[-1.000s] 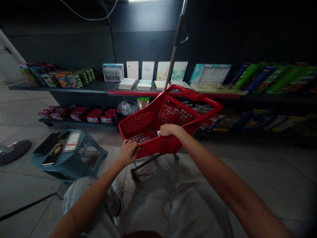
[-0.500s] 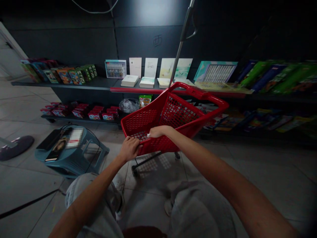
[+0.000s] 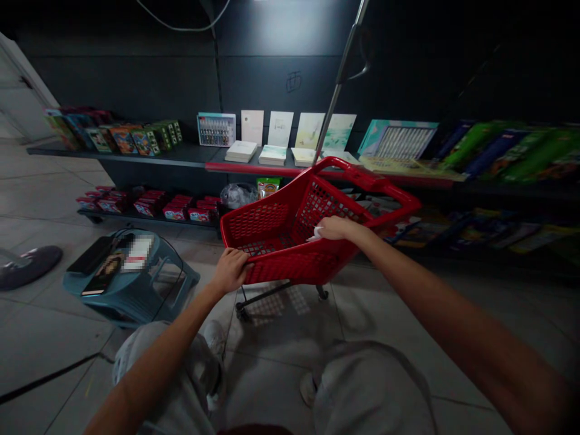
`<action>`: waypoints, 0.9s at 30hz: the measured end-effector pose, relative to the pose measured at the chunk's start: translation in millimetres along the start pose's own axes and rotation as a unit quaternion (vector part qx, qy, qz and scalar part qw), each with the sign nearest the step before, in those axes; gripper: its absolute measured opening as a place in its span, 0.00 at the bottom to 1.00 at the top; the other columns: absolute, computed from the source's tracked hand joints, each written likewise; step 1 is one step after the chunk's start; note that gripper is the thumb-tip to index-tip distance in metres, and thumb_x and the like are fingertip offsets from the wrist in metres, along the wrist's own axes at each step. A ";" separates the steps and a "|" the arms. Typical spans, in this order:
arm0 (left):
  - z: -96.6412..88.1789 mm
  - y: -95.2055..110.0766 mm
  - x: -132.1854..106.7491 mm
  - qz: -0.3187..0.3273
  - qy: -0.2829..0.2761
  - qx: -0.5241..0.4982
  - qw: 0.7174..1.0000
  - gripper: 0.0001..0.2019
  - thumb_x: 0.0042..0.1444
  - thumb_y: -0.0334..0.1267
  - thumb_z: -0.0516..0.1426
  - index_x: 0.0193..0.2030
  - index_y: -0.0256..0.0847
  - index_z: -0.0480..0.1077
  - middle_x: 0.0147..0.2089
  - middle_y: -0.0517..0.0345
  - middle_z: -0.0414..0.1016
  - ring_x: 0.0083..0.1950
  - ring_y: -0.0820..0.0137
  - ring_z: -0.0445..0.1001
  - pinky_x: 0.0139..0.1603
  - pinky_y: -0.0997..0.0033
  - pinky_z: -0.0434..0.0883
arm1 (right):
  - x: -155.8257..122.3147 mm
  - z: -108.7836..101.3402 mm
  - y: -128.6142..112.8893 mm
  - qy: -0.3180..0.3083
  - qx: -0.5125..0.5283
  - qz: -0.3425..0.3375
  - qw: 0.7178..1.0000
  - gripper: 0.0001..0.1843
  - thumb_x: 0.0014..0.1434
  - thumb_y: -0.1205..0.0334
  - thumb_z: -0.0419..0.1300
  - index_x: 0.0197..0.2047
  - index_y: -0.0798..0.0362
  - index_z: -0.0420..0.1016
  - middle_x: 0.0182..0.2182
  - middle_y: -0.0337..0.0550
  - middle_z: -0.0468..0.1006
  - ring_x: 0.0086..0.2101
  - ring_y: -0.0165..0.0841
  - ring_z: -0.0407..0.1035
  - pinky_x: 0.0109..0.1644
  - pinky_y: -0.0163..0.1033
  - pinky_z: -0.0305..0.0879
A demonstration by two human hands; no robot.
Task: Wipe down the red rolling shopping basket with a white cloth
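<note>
A red plastic shopping cart [image 3: 290,266] stands in front of me, its handle up at the right and its basket showing a grid of holes. My left hand [image 3: 231,269] is closed over the basket's left front corner, fingers curled on the rim. At the near side rim, further right, my right hand [image 3: 336,228] is closed on a small white tissue [image 3: 316,234]; part of the tissue sticks out to the left of the fingers. Whether it is paper or cloth is hard to tell.
Behind the cart runs a dark shelf [image 3: 181,156] with books, boxes and packets. Red boxes [image 3: 176,210] fill the lower shelf. To the left, a blue-grey stool [image 3: 167,272] carries a phone [image 3: 103,275] and other items. A metal pole [image 3: 333,99] rises behind the cart.
My right hand, with the white tissue, has moved right along the cart's near rim towards the handle end. My left hand stays on the front corner. The view has shifted slightly.
</note>
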State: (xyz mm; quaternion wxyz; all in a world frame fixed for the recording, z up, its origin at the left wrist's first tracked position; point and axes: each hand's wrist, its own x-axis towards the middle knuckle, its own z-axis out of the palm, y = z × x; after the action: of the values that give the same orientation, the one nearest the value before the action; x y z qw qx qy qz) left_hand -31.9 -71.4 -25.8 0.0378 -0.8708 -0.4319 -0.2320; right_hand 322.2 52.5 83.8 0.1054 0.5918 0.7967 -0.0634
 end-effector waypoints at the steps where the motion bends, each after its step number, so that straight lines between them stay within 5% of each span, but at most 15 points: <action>1: 0.4 -0.7 0.2 -0.004 0.001 0.001 1.000 0.13 0.72 0.43 0.48 0.36 0.44 0.66 0.37 0.52 0.76 0.42 0.61 0.70 0.51 0.56 0.64 | -5.2 4.7 -9.7 0.013 -0.005 -0.024 1.000 0.13 0.62 0.64 0.58 0.38 0.57 0.85 0.40 0.56 0.83 0.42 0.44 0.78 0.50 0.43 0.69; 5: -0.9 -0.4 1.9 -0.008 -0.005 0.006 1.000 0.14 0.72 0.44 0.48 0.35 0.44 0.65 0.36 0.53 0.75 0.41 0.61 0.70 0.50 0.56 0.64 | -31.0 32.9 -57.5 0.187 0.017 -0.145 0.971 0.13 0.64 0.67 0.56 0.47 0.56 0.81 0.48 0.54 0.79 0.49 0.43 0.72 0.56 0.43 0.66; 8: -3.6 0.9 2.8 -0.004 -0.005 0.019 1.000 0.14 0.73 0.44 0.47 0.36 0.44 0.65 0.37 0.52 0.75 0.41 0.61 0.70 0.51 0.56 0.64 | -46.3 59.4 -82.2 0.324 0.051 -0.161 0.931 0.15 0.60 0.71 0.59 0.49 0.56 0.80 0.49 0.53 0.77 0.49 0.44 0.68 0.58 0.45 0.65; 13: -6.5 -0.2 2.8 0.000 -0.022 0.025 0.999 0.15 0.73 0.45 0.47 0.36 0.43 0.66 0.37 0.52 0.76 0.41 0.61 0.70 0.51 0.57 0.64 | -58.3 83.7 -74.6 0.432 0.086 -0.175 0.880 0.15 0.56 0.76 0.59 0.44 0.53 0.79 0.47 0.51 0.75 0.49 0.43 0.65 0.59 0.45 0.64; 18: -10.1 -1.8 3.6 -0.006 -0.041 0.020 0.999 0.14 0.72 0.45 0.47 0.37 0.43 0.67 0.39 0.51 0.77 0.43 0.60 0.71 0.53 0.57 0.65 | -72.9 88.5 -31.9 0.535 0.166 -0.016 0.828 0.09 0.57 0.71 0.58 0.40 0.53 0.75 0.43 0.50 0.72 0.47 0.42 0.65 0.57 0.47 0.65; 23: -14.3 2.3 5.5 -0.025 -0.046 0.013 0.999 0.13 0.71 0.42 0.48 0.39 0.43 0.69 0.40 0.50 0.78 0.46 0.59 0.72 0.58 0.53 0.67 | -75.6 125.4 -0.6 0.597 0.333 0.182 0.706 0.11 0.51 0.65 0.60 0.39 0.52 0.68 0.41 0.46 0.70 0.45 0.40 0.67 0.56 0.48 0.66; 27: -12.4 9.8 4.5 -0.059 -0.032 0.009 0.998 0.09 0.70 0.41 0.51 0.45 0.43 0.71 0.49 0.48 0.78 0.60 0.55 0.71 0.69 0.43 0.63 | -55.1 166.3 -0.1 0.546 0.498 0.295 0.606 0.19 0.46 0.61 0.63 0.43 0.50 0.64 0.41 0.42 0.73 0.44 0.38 0.70 0.57 0.47 0.68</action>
State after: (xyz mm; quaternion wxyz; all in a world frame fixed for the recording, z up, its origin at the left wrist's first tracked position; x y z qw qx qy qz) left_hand -26.7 -77.5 -11.5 0.0179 -0.8506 -0.4854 -0.2016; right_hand 352.8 -36.3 -64.1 -0.6474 0.6803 0.3340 -0.0806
